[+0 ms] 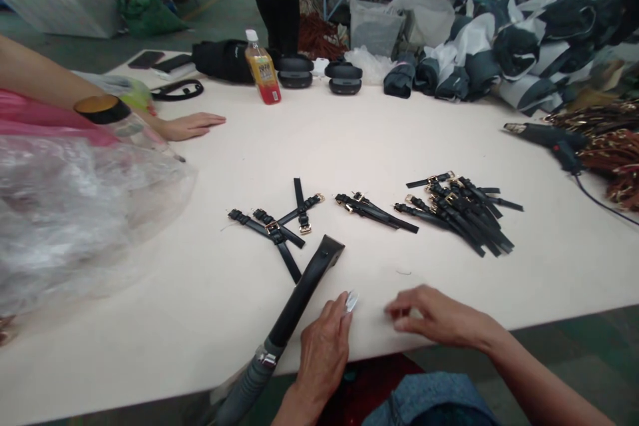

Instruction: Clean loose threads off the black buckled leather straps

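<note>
L hand [322,346] pinching white bit [351,300] at edge [549,311], R hand [434,316] grip unclear, straps [272,228] ahead

L hand [323,346] low, fingers curled, maybe pinching, R hand [433,316] palm down, fingers loose

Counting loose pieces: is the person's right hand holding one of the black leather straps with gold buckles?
No, the right hand rests on the white table, apart from the black buckled straps ahead.

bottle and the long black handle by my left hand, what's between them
Head view: bare table, then crossed black buckle straps just before the handle.
</note>
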Demonstrator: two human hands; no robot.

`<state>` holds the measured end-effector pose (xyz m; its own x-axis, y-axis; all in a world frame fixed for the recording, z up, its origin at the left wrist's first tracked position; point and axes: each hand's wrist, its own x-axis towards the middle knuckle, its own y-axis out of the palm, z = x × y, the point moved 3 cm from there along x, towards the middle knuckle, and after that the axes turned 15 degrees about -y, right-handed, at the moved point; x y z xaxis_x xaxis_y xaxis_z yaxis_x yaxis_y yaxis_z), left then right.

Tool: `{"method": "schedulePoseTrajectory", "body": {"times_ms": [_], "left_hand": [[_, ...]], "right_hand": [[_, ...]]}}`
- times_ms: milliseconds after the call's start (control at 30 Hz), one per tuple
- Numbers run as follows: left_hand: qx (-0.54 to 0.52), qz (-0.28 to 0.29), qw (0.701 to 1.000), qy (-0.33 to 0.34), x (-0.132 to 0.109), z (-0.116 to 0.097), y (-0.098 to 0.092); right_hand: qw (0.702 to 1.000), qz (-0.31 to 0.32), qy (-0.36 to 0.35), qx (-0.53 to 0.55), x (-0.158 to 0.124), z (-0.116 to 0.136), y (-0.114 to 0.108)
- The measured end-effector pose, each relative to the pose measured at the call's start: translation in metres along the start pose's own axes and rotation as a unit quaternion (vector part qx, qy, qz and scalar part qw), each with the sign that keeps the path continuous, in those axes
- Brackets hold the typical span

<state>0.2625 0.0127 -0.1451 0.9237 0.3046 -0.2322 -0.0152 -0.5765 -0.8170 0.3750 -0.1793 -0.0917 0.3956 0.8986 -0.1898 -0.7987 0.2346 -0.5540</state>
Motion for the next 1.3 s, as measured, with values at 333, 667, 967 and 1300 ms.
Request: {"method": "schedulePoseTrajectory", "body": {"times_ms": [333, 667, 967, 1300], "left_hand": [[0.043, -0.209, 0.977, 0.018, -0.035, 0.018, -0.069], [0.105, -0.023, 0.976, -0.187, 0.004, 0.042, -0.092], [0.057, -0.087, 0.957, -0.269, -0.027, 0.094, -0.154], [0.150, -0.180, 0.866, -0.442, 0.012, 0.179, -0.226]], "right_hand": [[0.904, -0.232, 0.173, -0.313, 0.137, -0.065, -0.053], [0.904, -0.283, 0.141, -0.287, 0.145, -0.063, -0.027], [0.931, -0.314, 0.098, -0.159, 0.199, -0.041, -0.032], [0.939, -0.225, 0.002, -0.259, 0.272, 0.044, 0.046]]}}
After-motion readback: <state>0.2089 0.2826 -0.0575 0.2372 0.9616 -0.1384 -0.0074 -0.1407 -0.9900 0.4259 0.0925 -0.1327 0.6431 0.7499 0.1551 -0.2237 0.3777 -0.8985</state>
